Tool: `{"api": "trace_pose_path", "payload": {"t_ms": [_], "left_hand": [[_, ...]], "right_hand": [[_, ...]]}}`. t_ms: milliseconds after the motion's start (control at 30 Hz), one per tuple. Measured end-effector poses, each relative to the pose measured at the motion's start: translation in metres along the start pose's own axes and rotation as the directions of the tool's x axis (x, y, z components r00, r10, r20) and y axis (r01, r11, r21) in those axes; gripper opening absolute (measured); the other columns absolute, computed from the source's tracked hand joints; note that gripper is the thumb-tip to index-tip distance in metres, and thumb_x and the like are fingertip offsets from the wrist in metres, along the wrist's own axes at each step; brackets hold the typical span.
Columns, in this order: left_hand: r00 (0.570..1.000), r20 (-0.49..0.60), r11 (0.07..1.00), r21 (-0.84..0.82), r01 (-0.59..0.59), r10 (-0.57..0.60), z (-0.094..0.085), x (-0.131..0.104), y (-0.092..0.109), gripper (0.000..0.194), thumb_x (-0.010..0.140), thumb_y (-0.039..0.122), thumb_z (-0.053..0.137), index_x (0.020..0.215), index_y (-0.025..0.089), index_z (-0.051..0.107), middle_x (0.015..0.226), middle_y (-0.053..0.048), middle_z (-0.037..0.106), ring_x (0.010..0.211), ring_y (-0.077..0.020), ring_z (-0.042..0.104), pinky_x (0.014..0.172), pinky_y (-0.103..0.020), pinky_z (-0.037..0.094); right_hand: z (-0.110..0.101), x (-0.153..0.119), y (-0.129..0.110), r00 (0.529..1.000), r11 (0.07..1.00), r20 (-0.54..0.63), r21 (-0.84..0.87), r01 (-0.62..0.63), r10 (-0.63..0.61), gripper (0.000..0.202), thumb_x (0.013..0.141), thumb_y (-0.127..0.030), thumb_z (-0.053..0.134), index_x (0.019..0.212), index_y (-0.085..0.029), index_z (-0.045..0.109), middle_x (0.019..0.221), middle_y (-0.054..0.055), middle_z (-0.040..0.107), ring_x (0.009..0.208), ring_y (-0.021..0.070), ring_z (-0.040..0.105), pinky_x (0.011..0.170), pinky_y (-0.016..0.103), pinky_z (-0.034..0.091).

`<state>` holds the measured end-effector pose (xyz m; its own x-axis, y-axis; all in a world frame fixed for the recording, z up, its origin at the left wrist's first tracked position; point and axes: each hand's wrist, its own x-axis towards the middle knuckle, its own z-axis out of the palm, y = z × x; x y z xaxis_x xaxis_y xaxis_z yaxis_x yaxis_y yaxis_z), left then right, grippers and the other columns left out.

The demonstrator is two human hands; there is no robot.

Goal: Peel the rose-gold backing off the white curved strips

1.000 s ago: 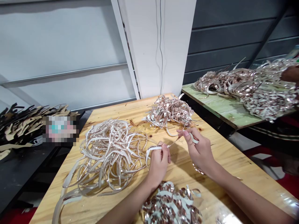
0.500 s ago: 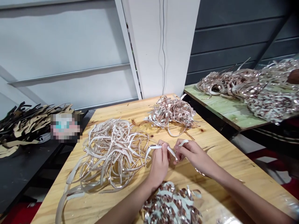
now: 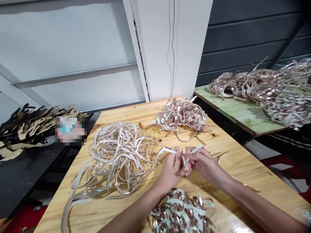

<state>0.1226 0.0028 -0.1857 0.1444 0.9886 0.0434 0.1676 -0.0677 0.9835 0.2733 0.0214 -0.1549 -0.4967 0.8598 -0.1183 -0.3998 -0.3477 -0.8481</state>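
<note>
Between my hands is a narrow strip [image 3: 167, 150], white on one face and shiny rose-gold on the other. My left hand [image 3: 171, 166] pinches it between thumb and fingers, and its tail reaches left toward a loose tangle of similar strips [image 3: 121, 158]. My right hand [image 3: 200, 160] is closed on another length, whose white end sticks up above the fingers. The fingertips of both hands are close together, and a short piece hangs between them. Just below the wrists lies a heap of curled, wavy strips [image 3: 181, 210].
A second shiny rose-gold pile [image 3: 181, 115] lies at the far end of the wooden table [image 3: 116, 111]. On the right, a green-topped table [image 3: 225, 103] bears more strips. Black and tan strips [image 3: 31, 126] cover part of a dark table [image 3: 14, 184] on the left.
My hands have drawn closer together, and the strip between them is bent more tightly downward. The whole view has shifted slightly.
</note>
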Motion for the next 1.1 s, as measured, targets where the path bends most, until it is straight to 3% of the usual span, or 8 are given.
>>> {"api": "trace_pose_path", "payload": {"t_ms": [100, 233, 367, 500, 633, 767, 933, 1100], "left_hand": [[0.995, -0.070, 0.995, -0.075, 0.064, -0.069, 0.001, 0.010, -0.009, 0.056, 0.099, 0.071, 0.040, 0.077, 0.021, 0.051, 0.066, 0.001, 0.053, 0.064, -0.0167, 0.054, 0.067, -0.030, 0.045], [0.985, -0.106, 0.965, -0.243, 0.103, -0.132, 0.004, 0.018, -0.015, 0.056, 0.097, 0.071, 0.044, 0.072, 0.021, 0.050, 0.060, 0.004, 0.049, 0.055, -0.0145, 0.052, 0.061, -0.029, 0.045], [0.988, -0.058, 0.951, -0.287, 0.118, -0.140, 0.006, 0.015, -0.008, 0.051, 0.094, 0.065, 0.059, 0.073, 0.018, 0.059, 0.065, 0.001, 0.056, 0.058, -0.0129, 0.053, 0.058, -0.026, 0.043], [0.961, -0.243, 0.887, -0.461, 0.005, -0.131, -0.008, 0.023, 0.005, 0.053, 0.089, 0.067, 0.065, 0.075, 0.016, 0.059, 0.062, 0.003, 0.055, 0.053, -0.0105, 0.051, 0.053, -0.023, 0.041], [0.891, -0.451, 0.716, -0.639, -0.280, -0.055, -0.040, 0.038, 0.028, 0.042, 0.090, 0.059, 0.070, 0.091, 0.018, 0.061, 0.068, 0.006, 0.052, 0.051, -0.0076, 0.046, 0.060, -0.023, 0.049], [0.858, -0.502, 0.588, -0.729, -0.350, -0.111, -0.063, 0.046, 0.051, 0.040, 0.098, 0.054, 0.060, 0.104, 0.014, 0.065, 0.072, 0.004, 0.053, 0.049, -0.0073, 0.043, 0.057, -0.022, 0.049], [0.857, -0.512, 0.614, -0.695, -0.375, -0.055, -0.065, 0.045, 0.058, 0.041, 0.099, 0.050, 0.053, 0.098, 0.012, 0.068, 0.065, 0.002, 0.053, 0.048, -0.0095, 0.043, 0.059, -0.025, 0.050], [0.805, -0.577, 0.721, -0.500, -0.480, 0.135, -0.067, 0.049, 0.044, 0.026, 0.093, 0.038, 0.062, 0.080, 0.016, 0.066, 0.063, 0.001, 0.054, 0.057, -0.0126, 0.049, 0.061, -0.024, 0.049]], "right_hand": [[0.014, -0.013, 0.003, 0.997, 0.998, 0.073, 0.066, -0.026, 0.021, 0.030, 0.084, -0.034, 0.077, 0.066, -0.019, 0.058, 0.052, -0.003, 0.062, 0.045, 0.0120, 0.058, 0.049, 0.021, 0.046], [0.031, -0.035, 0.004, 0.906, 0.993, 0.417, -0.121, -0.017, 0.066, 0.026, 0.083, -0.035, 0.082, 0.077, -0.019, 0.063, 0.050, -0.005, 0.059, 0.044, 0.0138, 0.058, 0.047, 0.022, 0.042], [0.027, -0.041, -0.004, 0.923, 0.955, 0.380, -0.246, 0.166, -0.063, 0.023, 0.096, -0.036, 0.067, 0.082, -0.020, 0.059, 0.066, 0.001, 0.065, 0.061, 0.0189, 0.069, 0.056, 0.026, 0.046], [0.022, -0.039, -0.009, 0.896, 0.906, 0.432, -0.333, 0.261, -0.099, 0.024, 0.084, -0.025, 0.074, 0.101, -0.021, 0.057, 0.083, 0.001, 0.063, 0.069, 0.0160, 0.060, 0.062, 0.025, 0.043], [0.023, -0.030, -0.006, 0.791, 0.814, 0.593, -0.380, 0.439, -0.150, 0.032, 0.074, -0.027, 0.077, 0.102, -0.020, 0.064, 0.084, -0.001, 0.056, 0.071, 0.0149, 0.054, 0.065, 0.025, 0.042], [0.020, -0.018, 0.001, 0.651, 0.753, 0.735, -0.316, 0.577, -0.190, 0.051, 0.067, -0.056, 0.085, 0.099, -0.017, 0.076, 0.096, 0.003, 0.059, 0.083, 0.0184, 0.056, 0.073, 0.028, 0.045], [0.020, -0.021, 0.008, 0.751, 0.737, 0.643, -0.434, 0.519, -0.151, 0.041, 0.102, -0.050, 0.057, 0.096, -0.020, 0.084, 0.084, 0.001, 0.060, 0.080, 0.0150, 0.057, 0.080, 0.030, 0.043], [0.015, -0.021, 0.009, 0.712, 0.540, 0.685, -0.546, 0.641, -0.153, 0.042, 0.090, -0.054, 0.074, 0.117, -0.022, 0.080, 0.084, 0.000, 0.055, 0.083, 0.0175, 0.056, 0.085, 0.033, 0.040]]}}
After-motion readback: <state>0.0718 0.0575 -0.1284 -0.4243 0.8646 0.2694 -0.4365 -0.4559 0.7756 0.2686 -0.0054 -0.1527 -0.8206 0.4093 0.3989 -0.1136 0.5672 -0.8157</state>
